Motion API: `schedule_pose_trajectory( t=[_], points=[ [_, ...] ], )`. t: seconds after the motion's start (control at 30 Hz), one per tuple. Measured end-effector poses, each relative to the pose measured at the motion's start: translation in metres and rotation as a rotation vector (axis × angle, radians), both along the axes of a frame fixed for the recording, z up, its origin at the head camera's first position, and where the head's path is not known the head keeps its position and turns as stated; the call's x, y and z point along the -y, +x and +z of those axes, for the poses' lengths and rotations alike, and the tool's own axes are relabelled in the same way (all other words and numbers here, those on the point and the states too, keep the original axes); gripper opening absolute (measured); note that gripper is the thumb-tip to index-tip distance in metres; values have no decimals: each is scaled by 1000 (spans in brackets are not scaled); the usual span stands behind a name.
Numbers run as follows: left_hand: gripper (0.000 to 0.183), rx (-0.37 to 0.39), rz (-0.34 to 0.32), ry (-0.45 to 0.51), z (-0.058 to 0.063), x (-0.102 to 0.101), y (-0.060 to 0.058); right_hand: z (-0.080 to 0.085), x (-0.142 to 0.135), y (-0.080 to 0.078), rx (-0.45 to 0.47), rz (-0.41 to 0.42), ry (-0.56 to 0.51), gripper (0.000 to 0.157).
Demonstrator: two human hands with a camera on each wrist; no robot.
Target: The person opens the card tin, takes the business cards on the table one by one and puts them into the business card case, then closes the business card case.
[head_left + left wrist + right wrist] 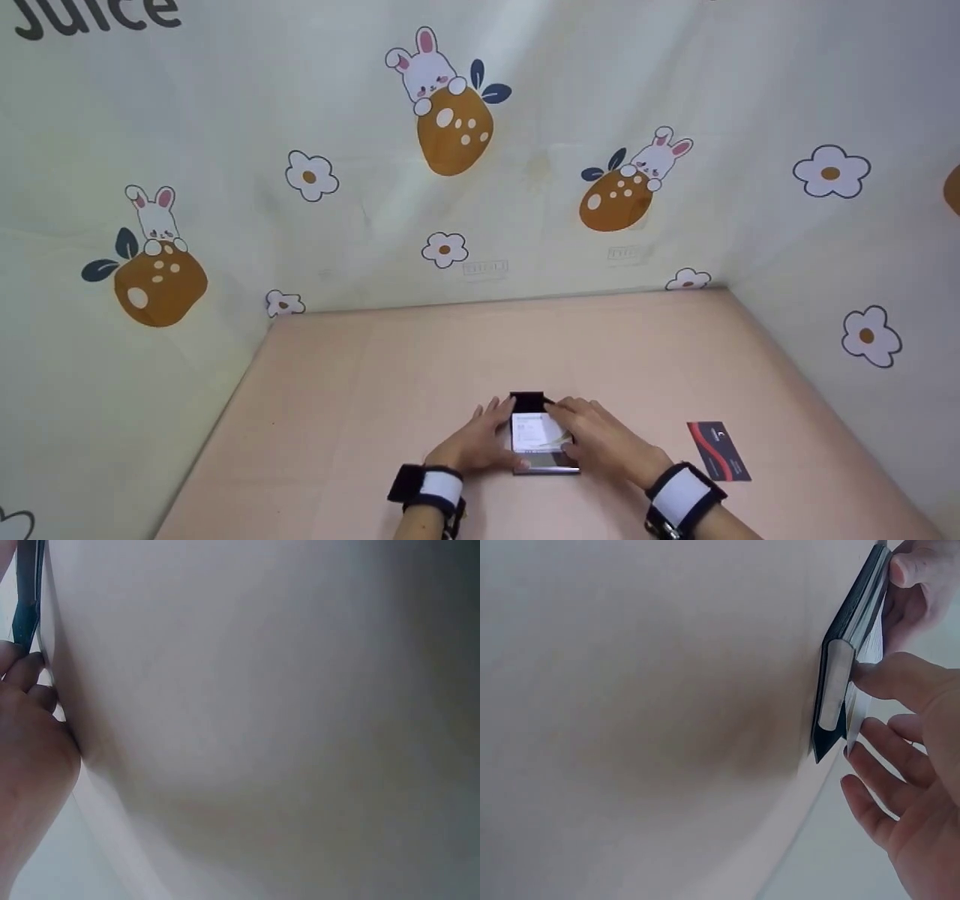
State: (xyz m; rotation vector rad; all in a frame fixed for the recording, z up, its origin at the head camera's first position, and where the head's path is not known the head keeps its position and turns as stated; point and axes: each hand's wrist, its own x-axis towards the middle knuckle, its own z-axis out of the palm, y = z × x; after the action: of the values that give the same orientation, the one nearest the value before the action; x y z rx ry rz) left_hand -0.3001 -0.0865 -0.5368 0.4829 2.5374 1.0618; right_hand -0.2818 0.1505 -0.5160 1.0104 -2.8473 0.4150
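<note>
Both the left hand [480,444] and right hand [604,441] grip a card case [549,460] on the bench [360,375], partly hiding its white card [531,430]; rightward lies a dark card [720,451], print illegible; beyond, lettering [30,35] on the backdrop [352,247] is cut off.

White card [534,433] on open black-and-silver case [550,461]

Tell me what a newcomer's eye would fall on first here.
Probably the printed rabbits over orange-brown fruits on the pale backdrop. Next, near the front of the pink table, the left hand and right hand at an open case showing a white card. Right of them lies a dark card with a red wave.
</note>
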Motion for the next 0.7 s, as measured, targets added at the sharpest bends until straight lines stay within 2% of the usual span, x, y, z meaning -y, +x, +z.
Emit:
schedule_pose_trajectory(
  t=[0.23, 0.47, 0.7],
  points=[
    [109, 2, -2, 4, 1, 0, -1, -1, -2, -2, 21, 18, 1, 54],
    [110, 21, 13, 11, 0, 0, 0, 0, -2, -2, -8, 65, 1, 37],
    [109, 4, -13, -18, -1, 0, -1, -2, -3, -2, 23, 86, -32, 29]
  ],
)
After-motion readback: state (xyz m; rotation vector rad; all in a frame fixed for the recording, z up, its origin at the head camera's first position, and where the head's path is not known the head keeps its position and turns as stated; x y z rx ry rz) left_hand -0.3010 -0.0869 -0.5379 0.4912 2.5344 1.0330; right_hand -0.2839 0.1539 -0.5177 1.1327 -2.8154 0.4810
